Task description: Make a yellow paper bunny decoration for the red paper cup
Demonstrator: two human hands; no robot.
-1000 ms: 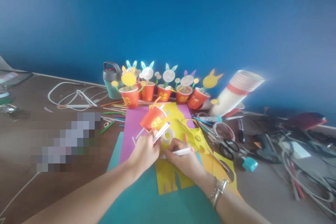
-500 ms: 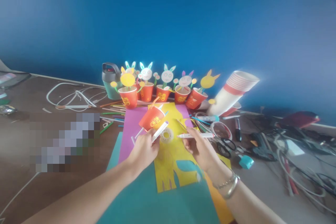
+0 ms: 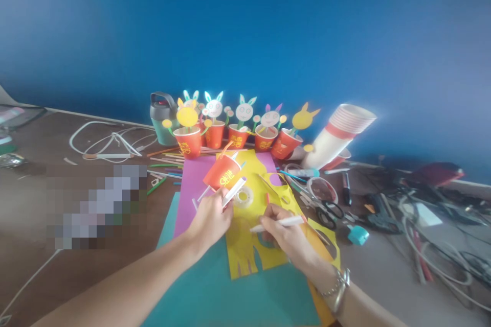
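My left hand (image 3: 209,219) is closed round a red paper cup (image 3: 222,171) and a white marker cap (image 3: 233,191), held just above the yellow paper (image 3: 245,250). My right hand (image 3: 286,232) grips a white marker (image 3: 278,223), its tip pointing left over the yellow paper. A roll of clear tape (image 3: 244,196) lies between the two hands. The yellow paper rests on a teal sheet (image 3: 215,291) and a purple sheet (image 3: 192,189).
A row of red cups with paper bunny faces (image 3: 238,130) stands at the back by the blue wall. A stack of paper cups (image 3: 337,138) lies tilted at the right. Scissors (image 3: 326,209), cables (image 3: 441,235) and tools lie right; white cord (image 3: 107,143) left.
My right hand, which had lifted the marker up and right, has come back down toward the yellow paper. The left hand has stayed in place with the cup.
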